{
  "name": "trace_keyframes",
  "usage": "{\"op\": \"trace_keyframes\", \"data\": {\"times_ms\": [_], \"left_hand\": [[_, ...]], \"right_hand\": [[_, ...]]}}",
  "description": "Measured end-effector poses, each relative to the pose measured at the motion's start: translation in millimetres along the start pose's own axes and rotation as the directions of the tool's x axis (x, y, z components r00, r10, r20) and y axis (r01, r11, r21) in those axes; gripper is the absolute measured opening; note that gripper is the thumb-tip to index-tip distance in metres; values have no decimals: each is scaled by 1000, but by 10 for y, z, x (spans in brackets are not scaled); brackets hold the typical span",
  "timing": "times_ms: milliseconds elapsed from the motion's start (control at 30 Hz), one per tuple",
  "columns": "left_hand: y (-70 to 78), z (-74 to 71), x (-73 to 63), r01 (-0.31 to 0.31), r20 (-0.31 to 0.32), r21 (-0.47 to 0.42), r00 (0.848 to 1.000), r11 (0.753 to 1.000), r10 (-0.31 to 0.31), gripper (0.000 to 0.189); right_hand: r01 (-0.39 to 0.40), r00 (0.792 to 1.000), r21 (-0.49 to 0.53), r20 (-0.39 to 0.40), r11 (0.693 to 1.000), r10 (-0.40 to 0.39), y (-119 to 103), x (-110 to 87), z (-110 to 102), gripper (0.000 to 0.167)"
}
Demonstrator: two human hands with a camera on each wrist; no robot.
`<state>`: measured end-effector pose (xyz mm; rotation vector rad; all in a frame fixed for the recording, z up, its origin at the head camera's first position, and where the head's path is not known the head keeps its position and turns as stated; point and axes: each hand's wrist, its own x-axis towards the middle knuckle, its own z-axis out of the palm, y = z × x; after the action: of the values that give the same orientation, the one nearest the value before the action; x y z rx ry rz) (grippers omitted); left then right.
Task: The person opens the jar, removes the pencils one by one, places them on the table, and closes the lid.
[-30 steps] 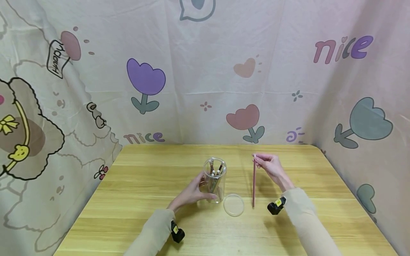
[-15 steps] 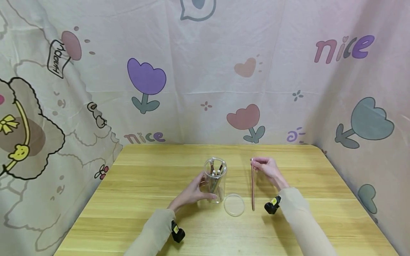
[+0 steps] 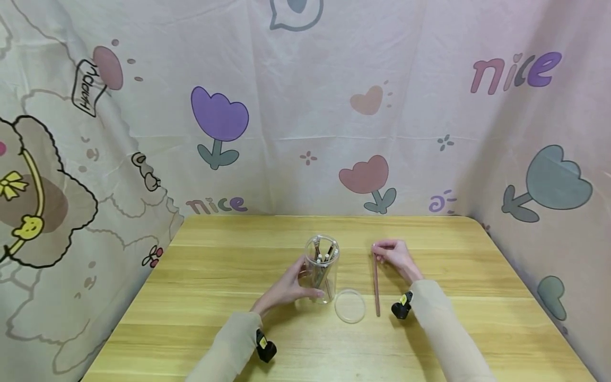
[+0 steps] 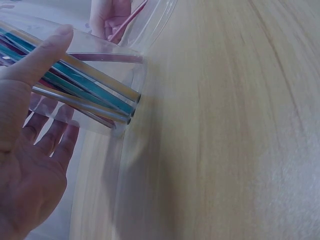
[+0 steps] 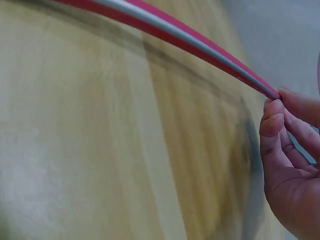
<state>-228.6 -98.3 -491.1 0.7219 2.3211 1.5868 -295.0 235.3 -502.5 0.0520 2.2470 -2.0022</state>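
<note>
My left hand [image 3: 286,286] grips a clear cylindrical jar [image 3: 335,276] around its side, thumb in front and fingers behind. Inside the jar lean several pencils [image 4: 95,80] in teal, yellow and dark red, their white-tipped ends near the rim in the head view. To the right, my right hand [image 3: 395,257] pinches a red pencil [image 3: 376,286] at its far end between thumb and fingertips. The pencil points back toward the front of the table, low over the wood, and its red and silver length crosses the right wrist view.
A round clear lid [image 3: 350,306] lies flat between the jar and the red pencil. The wooden table [image 3: 229,254] has a patterned cloth [image 3: 296,95] hanging behind it and at both sides. Black wrist cameras sit on both sleeves.
My right hand has come down and slightly left toward the front, lowering the red pencil closer to the table. The left hand and jar have stayed in place.
</note>
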Motion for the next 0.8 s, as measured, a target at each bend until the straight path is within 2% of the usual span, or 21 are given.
{"op": "trace_keyframes", "data": {"times_ms": [300,567,800], "left_hand": [[-4,8,3,0,1,0,1000,1000,0,92],[-5,8,14,-4,3,12,1000,1000,4,91],[-11,10,14,-4,1,15,1000,1000,4,95]], "right_hand": [[-14,999,-90,-54,996,9,89,52,25,33],[59,996,-129,-64,990,-67,90,2,64,20],[9,988,-250,-145,968,-46,91,34,128,25]]}}
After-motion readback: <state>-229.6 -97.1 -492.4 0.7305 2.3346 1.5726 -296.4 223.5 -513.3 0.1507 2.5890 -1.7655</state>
